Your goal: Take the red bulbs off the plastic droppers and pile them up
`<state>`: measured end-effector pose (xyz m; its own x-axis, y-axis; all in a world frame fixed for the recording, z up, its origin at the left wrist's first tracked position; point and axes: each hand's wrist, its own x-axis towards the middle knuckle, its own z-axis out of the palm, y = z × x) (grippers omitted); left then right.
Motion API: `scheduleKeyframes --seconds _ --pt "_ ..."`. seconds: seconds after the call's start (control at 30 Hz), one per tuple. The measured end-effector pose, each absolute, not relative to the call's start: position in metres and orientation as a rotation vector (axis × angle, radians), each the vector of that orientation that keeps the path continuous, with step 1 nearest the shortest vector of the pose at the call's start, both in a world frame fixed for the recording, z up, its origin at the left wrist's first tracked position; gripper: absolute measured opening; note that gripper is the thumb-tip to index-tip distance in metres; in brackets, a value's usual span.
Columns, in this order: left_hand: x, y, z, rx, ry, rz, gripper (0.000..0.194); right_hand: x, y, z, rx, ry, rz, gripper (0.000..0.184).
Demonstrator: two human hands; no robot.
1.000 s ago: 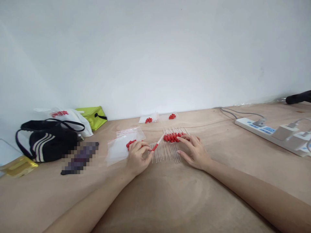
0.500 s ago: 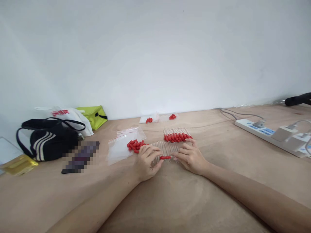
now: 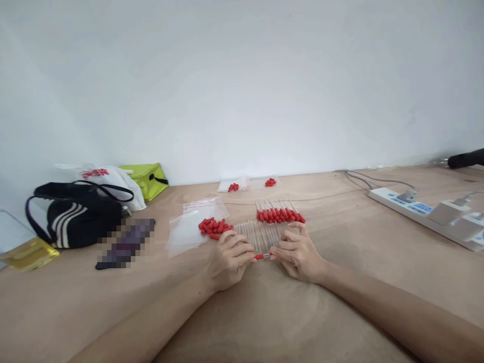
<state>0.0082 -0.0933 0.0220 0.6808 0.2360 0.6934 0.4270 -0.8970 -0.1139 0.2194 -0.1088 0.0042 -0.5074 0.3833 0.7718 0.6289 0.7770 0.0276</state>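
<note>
My left hand pinches a red rubber bulb low in front of me. My right hand grips a thin clear glass dropper tube whose end lines up with the bulb; whether the two are joined is hard to see. Just beyond both hands lies a row of bare glass tubes. Farther back sits a bundle of droppers with red bulbs on them, bulb ends toward me. Left of the tubes is a pile of loose red bulbs.
Clear zip bags lie left of the bulb pile. Two small bags with red bulbs are near the wall. A black bag, a lime-green bag and a blurred dark item stand left; a power strip lies right.
My left hand has brought a red bulb rightward and nearer to me. My right hand has left the capped bundle and closed on a glass tube, which meets the bulb between my hands.
</note>
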Motion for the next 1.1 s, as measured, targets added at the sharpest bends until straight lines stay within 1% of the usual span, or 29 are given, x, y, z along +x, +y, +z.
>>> scheduleKeyframes --seconds 0.2,0.37,0.47,0.53,0.63,0.77,0.93,1.0,1.1 --pt "0.007 -0.095 0.022 -2.655 -0.526 -1.062 0.011 0.218 -0.11 0.005 -0.727 -2.158 -0.372 0.016" --pt "0.003 -0.094 0.022 -2.678 -0.521 -1.082 0.011 0.224 -0.109 0.004 -0.729 -2.162 -0.353 0.018" --pt "-0.019 -0.089 0.025 -2.639 -0.6 -1.113 0.013 0.245 -0.106 0.003 -0.849 -2.108 -0.347 0.022" --pt "-0.04 -0.084 0.027 -2.515 -0.802 -1.174 0.013 0.258 -0.102 0.003 -1.0 -2.022 -0.346 0.021" --pt "-0.065 -0.076 0.027 -2.406 -1.084 -1.235 0.014 0.26 -0.097 0.0 -1.038 -2.003 -0.344 0.018" --pt "-0.083 -0.056 0.023 -2.165 -1.511 -1.289 0.027 0.236 -0.094 -0.004 -1.01 -1.984 -0.356 0.016" --pt "-0.098 -0.023 0.016 -2.032 -2.027 -1.273 0.039 0.224 -0.092 -0.004 -1.066 -1.985 -0.341 0.02" --pt "-0.1 -0.017 0.014 -2.066 -2.134 -1.23 0.042 0.225 -0.09 -0.004 -1.079 -1.949 -0.321 0.018" --pt "-0.099 -0.017 0.015 -2.106 -2.168 -1.16 0.042 0.221 -0.083 -0.006 -1.075 -1.916 -0.32 0.016"
